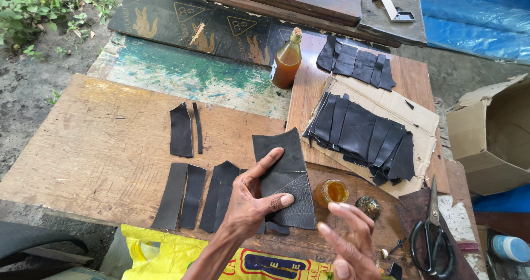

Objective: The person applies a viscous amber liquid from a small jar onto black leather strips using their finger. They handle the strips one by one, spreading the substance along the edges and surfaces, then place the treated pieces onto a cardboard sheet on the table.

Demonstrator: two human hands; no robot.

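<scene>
Closest to me, the right hand [346, 238] hovered just in front of the small open glue jar [332, 192], fingers loosely spread and slightly curled, holding nothing that I could see; I took it that the fingertips were kept off the work because they were tacky, though I couldn't confirm that. Left of the jar, the left hand [249, 203] lay flat on the stacked dark leather piece [287, 178], thumb and forefinger splayed wide, pressing it down onto the wooden board [99, 147], which looked like a way to hold two layers together. A round lid [368, 206] sat just right of the jar, and black scissors [433, 238] lay further right, within easy reach. A yellow bag [165, 252] lay at the near edge, left of the jar. Further left of the jar, cut strips [190, 194] were laid side by side. Beyond the jar, a fan of leather pieces [364, 134] rested on cardboard [422, 120], seemingly sorted and waiting. Farther back stood an amber bottle [287, 62], and more leather pieces [356, 62] beyond that.
</scene>
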